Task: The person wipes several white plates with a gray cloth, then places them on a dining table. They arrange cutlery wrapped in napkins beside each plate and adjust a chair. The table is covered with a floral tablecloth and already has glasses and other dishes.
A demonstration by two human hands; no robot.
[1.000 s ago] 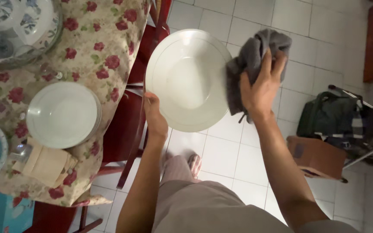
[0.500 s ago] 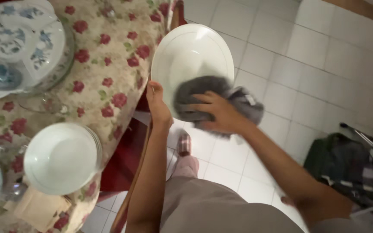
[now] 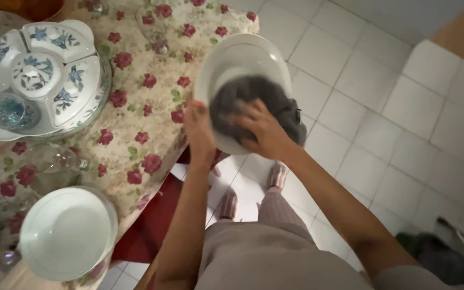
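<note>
Left hand (image 3: 198, 129) gripping the white plate (image 3: 243, 59) by its edge, right hand (image 3: 261, 131) pressing a grey cloth (image 3: 253, 94) onto it, stack of plates (image 3: 65, 233) on tabletop (image 3: 140, 107) far left of both hands

Table left, rose-print cloth (image 3: 135, 115). Stack of white plates (image 3: 65, 233) at near edge. Blue-flowered sectioned dish (image 3: 41, 70) on glass tray at far left. Clear glass (image 3: 157, 27) near far edge. White tile floor (image 3: 371, 113) right. Dark bag (image 3: 436, 255) bottom right, blurred.
</note>
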